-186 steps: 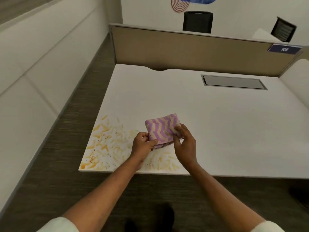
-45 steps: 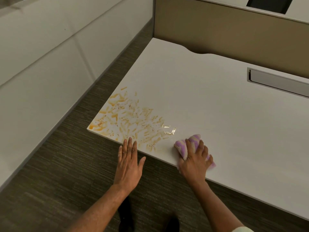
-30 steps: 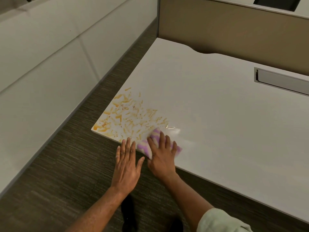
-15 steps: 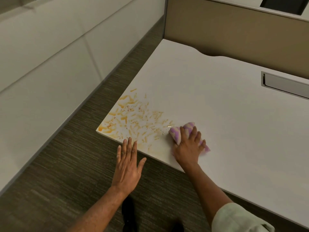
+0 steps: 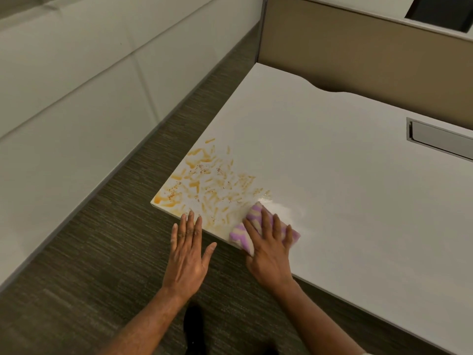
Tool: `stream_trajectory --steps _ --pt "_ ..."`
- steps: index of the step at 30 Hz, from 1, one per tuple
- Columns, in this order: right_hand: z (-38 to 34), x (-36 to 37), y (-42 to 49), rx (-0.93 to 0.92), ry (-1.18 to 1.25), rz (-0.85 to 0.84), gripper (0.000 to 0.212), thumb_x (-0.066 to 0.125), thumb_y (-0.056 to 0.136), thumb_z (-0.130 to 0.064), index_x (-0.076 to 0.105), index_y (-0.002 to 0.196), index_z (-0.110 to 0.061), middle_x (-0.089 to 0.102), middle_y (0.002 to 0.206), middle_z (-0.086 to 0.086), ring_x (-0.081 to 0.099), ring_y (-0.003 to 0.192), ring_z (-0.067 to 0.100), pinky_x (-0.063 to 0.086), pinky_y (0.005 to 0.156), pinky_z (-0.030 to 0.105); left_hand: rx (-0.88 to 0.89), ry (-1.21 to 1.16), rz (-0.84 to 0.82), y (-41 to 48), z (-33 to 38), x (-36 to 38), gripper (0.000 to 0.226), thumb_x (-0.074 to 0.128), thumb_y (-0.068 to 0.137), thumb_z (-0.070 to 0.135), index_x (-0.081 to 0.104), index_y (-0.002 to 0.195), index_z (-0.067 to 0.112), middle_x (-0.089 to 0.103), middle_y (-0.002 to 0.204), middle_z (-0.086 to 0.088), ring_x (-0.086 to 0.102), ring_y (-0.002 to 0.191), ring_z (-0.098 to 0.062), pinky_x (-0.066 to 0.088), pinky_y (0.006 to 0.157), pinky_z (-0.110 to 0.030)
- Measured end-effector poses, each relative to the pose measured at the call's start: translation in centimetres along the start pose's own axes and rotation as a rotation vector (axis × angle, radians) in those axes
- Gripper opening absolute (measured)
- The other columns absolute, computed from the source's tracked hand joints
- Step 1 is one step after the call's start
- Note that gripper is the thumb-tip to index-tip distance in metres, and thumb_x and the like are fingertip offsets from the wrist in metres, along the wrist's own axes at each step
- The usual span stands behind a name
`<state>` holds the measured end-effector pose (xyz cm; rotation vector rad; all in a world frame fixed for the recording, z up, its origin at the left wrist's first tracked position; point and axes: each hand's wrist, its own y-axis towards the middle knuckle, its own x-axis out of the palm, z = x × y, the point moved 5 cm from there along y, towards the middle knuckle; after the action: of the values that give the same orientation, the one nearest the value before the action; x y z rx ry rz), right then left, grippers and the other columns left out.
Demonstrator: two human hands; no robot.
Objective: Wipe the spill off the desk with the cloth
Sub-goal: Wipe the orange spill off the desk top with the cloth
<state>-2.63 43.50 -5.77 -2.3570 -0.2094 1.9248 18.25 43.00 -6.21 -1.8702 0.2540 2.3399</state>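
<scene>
Right hand (image 5: 270, 254): flat, fingers spread, pressing down on the cloth (image 5: 256, 228). Cloth is folded, purple/cream zigzag, lying under the fingers at the near edge of the desk (image 5: 345, 188).

Left hand (image 5: 188, 254): just beside the right, open flat, holding nothing, fingertips at the desk edge.

Spill (image 5: 210, 185): orange streaks w/ red specks, ahead of the left hand and left of the cloth, spread to the desk corner.

Wet sheen on the desk just past the cloth.

Two hands, the left hand (image 5: 188, 254) and the right hand (image 5: 268, 248), one cloth (image 5: 256, 221), one orange spill (image 5: 204, 187), one worktop (image 5: 345, 190), one recessed tray (image 5: 440, 138), and perhaps one shoe (image 5: 194, 326) below.
</scene>
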Motion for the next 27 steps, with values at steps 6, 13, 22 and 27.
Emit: stream_trajectory --steps 6,13,22,27 --pt "5.7 -2.3 1.8 0.344 0.051 0.065 0.072 0.051 0.093 -0.042 0.019 0.157 -0.038 0.004 0.166 0.012 0.006 0.151 0.04 0.007 0.119 0.069 -0.012 0.029 -0.013 0.4 -0.7 0.3 0.08 0.02 0.103 0.059 0.012 0.162 0.005 0.002 0.171 -0.018 0.0 0.159 -0.032 0.004 0.128 -0.051" --pt "2.6 -2.7 7.3 0.347 0.082 0.074 0.069 0.05 0.089 -0.041 0.026 0.153 -0.035 0.011 0.163 0.016 0.015 0.146 0.043 0.013 0.116 0.069 -0.022 0.047 -0.017 0.4 -1.6 0.9 0.081 0.021 0.104 0.059 0.01 0.162 0.004 0.002 0.172 -0.018 0.001 0.16 -0.031 0.01 0.128 -0.053" --pt "-5.4 -0.4 4.7 -0.026 0.053 0.014 0.073 0.048 0.09 -0.049 0.019 0.156 -0.036 0.003 0.169 0.012 0.003 0.155 0.04 0.003 0.121 0.066 -0.035 0.062 -0.02 1.0 -2.7 1.0 0.082 0.023 0.104 0.058 0.009 0.162 0.002 0.001 0.172 -0.018 0.0 0.16 -0.032 0.012 0.127 -0.054" --pt "-1.4 -0.4 0.8 0.036 0.031 0.016 0.083 0.056 0.085 -0.039 0.02 0.16 -0.035 0.006 0.17 0.013 0.004 0.155 0.039 0.004 0.123 0.064 -0.117 0.078 -0.045 0.7 -5.0 1.1 0.086 0.019 0.103 0.062 0.006 0.161 0.0 -0.001 0.171 -0.021 -0.001 0.159 -0.033 0.017 0.127 -0.056"
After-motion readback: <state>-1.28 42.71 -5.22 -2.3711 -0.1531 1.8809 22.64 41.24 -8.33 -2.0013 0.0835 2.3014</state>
